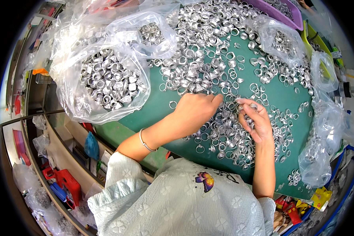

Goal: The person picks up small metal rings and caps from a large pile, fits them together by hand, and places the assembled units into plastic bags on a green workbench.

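Silver-coloured metal rings lie heaped on a green tabletop, with a smaller pile nearer to me. My left hand, with a bangle on its wrist, reaches over the gap between the two heaps. Its fingers are bent and drawn together at the rings, and whatever they pinch is hidden. To its right, my right hand is raised over the near pile, palm turned inward and fingers curled. A silver ring shows between its thumb and fingers.
A large clear plastic bag full of chunky rings stands open at left, a smaller bag behind it. More bags line the right edge. A purple basket and a yellow-green basket stand far right. Shelves run along the left.
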Action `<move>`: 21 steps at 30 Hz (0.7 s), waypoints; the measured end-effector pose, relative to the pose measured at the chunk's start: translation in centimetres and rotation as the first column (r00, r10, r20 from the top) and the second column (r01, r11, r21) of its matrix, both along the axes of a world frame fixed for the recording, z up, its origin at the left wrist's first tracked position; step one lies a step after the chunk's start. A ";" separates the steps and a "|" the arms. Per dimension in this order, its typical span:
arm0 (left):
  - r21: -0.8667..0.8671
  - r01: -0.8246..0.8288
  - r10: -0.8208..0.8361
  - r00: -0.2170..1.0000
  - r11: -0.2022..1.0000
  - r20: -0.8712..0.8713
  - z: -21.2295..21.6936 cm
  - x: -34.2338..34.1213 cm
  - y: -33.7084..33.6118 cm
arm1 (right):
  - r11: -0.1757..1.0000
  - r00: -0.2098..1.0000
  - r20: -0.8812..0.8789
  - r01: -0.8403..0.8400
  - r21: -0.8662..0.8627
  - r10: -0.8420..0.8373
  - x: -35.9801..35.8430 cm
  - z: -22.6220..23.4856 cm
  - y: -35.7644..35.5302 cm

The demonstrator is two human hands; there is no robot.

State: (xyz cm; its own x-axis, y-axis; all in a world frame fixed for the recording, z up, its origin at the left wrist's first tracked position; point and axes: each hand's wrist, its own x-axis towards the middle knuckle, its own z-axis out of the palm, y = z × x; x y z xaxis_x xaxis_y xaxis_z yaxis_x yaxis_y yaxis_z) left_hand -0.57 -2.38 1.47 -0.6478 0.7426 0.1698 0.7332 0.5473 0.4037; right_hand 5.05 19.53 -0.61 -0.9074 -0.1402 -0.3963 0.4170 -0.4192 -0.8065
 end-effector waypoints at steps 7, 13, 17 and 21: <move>0.189 -0.085 0.050 0.982 0.978 0.183 -0.5 0.7 0.2 | 0.828 0.992 -0.113 0.015 0.560 0.059 0.3 1.8 -3.1; 0.299 -0.155 0.038 0.931 0.942 0.364 -0.5 1.3 0.4 | 0.788 0.982 -0.161 0.022 0.615 0.098 0.1 1.2 -3.6; 0.377 -0.245 -0.006 0.832 0.893 0.555 -0.7 1.3 0.2 | 0.861 0.989 -0.143 0.034 0.508 0.045 0.2 1.1 -3.7; 0.418 -0.357 -0.089 0.663 0.835 0.744 -0.9 1.2 0.1 | 0.858 0.983 -0.176 0.047 0.511 0.051 0.3 1.3 -3.9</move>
State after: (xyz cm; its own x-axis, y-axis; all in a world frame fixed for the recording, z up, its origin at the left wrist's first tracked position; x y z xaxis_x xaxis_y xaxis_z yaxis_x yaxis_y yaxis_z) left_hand 0.62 -2.24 0.54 -0.8063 0.5857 -0.0828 0.0248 0.1733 0.9846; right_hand 5.33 15.62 0.73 -0.9687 0.0356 -0.2456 0.2476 0.0733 -0.9661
